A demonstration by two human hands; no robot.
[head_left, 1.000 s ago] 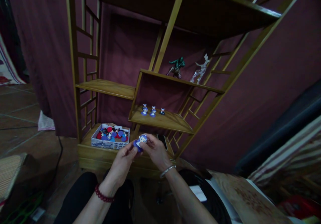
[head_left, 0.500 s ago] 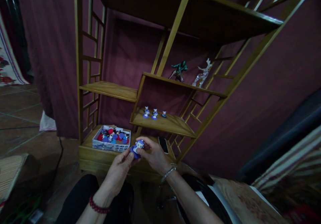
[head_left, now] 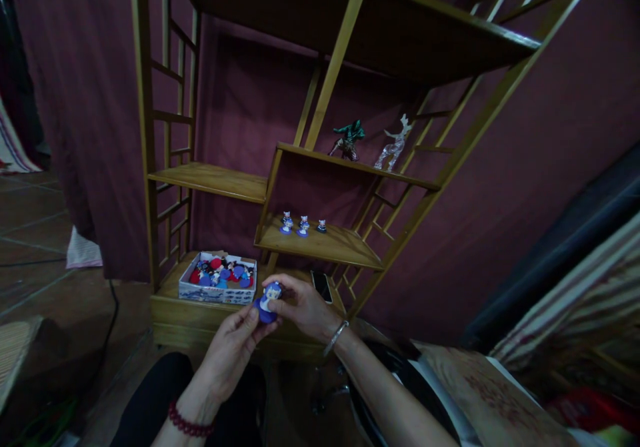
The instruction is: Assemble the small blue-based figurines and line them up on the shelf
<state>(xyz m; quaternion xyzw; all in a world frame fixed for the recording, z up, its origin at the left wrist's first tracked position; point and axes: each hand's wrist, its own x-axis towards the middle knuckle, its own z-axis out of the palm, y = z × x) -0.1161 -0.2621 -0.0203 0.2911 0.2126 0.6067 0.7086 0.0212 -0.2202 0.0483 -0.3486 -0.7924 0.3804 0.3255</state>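
Observation:
A small figurine (head_left: pixel 271 295) with purple hair, a white body and a purple round base is held between both hands, in front of the shelf unit. My left hand (head_left: pixel 239 341) is closed around its base, thumb on the near side. The fingers of my right hand (head_left: pixel 303 308) grip its head and side. Beyond my hands, an open box (head_left: pixel 220 294) full of red, blue and purple figurines sits on the lowest shelf. Several small figurines (head_left: pixel 303 227) stand in two rows on the shelf above.
A phone (head_left: pixel 321 286) lies on the lowest shelf right of the box. A green figure (head_left: pixel 349 139) and a clear figure (head_left: pixel 394 144) stand higher up. The wooden uprights (head_left: pixel 143 140) and shelf edges surround the space ahead. A black chair seat (head_left: pixel 385 393) is at the lower right.
Both hands still hold the figurine, which is now a little lower and more upright. The whole scene has shifted slightly left in view.

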